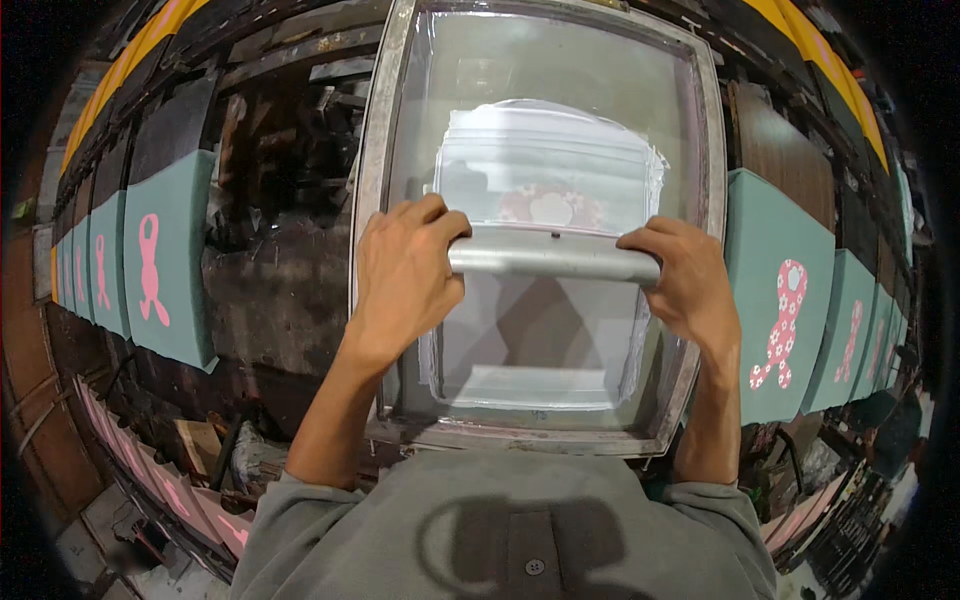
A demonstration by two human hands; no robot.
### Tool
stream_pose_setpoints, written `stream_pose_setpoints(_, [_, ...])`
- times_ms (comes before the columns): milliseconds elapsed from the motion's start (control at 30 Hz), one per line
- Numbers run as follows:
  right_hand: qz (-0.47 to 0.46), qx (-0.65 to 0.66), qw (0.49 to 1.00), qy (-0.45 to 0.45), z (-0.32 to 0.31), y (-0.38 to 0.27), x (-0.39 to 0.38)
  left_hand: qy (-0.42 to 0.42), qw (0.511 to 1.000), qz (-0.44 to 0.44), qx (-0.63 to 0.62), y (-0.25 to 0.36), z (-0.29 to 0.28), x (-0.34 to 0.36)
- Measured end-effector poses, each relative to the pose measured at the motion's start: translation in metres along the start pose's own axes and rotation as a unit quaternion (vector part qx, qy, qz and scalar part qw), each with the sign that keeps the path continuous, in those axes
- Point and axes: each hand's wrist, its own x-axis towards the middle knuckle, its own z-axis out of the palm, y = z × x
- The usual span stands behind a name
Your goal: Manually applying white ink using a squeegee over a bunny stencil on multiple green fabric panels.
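My left hand (405, 275) and my right hand (685, 275) grip the two ends of a long silver squeegee bar (555, 255), fingers curled over it. The bar lies crosswise over a screen-printing frame (708, 130) with a pale mesh, between my forearms. A patch of white ink (540, 135) covers the middle of the screen, and a pink flower-patterned shape (550, 207) shows just above the bar. Below the bar the mesh is greyish white with a darker shadow. Whatever lies under the screen is mostly hidden.
Rows of sage-green panels stand either side: pink rabbit-like prints on the left (170, 250), flower-patterned ones on the right (820, 210). Pink panels (150, 450) show at the lower left. Yellow rails (840, 60) curve along the far edges. Dark, cluttered metal structure (270, 180) lies left of the screen.
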Motion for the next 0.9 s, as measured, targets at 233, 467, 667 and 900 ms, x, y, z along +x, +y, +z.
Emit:
stream_pose_setpoints(233, [0.027, 0.017, 0.999, -0.011, 0.018, -0.028, -0.060, -0.052, 0.998, -0.034, -0.011, 0.020, -0.001, -0.063])
stream_pose_setpoints(467, [0.040, 0.034, 0.998, -0.034, 0.032, -0.051, -0.117, -0.046, 0.998, -0.029, -0.010, 0.042, 0.001, -0.124])
stream_pose_setpoints(667, [0.036, 0.020, 0.998, -0.048, 0.041, -0.064, -0.153, -0.074, 0.996, -0.045, -0.025, 0.058, 0.000, -0.163])
stream_pose_setpoints(900, [0.011, 0.038, 0.998, -0.038, 0.029, -0.062, -0.154, -0.061, 0.997, -0.038, -0.002, 0.057, -0.008, -0.159])
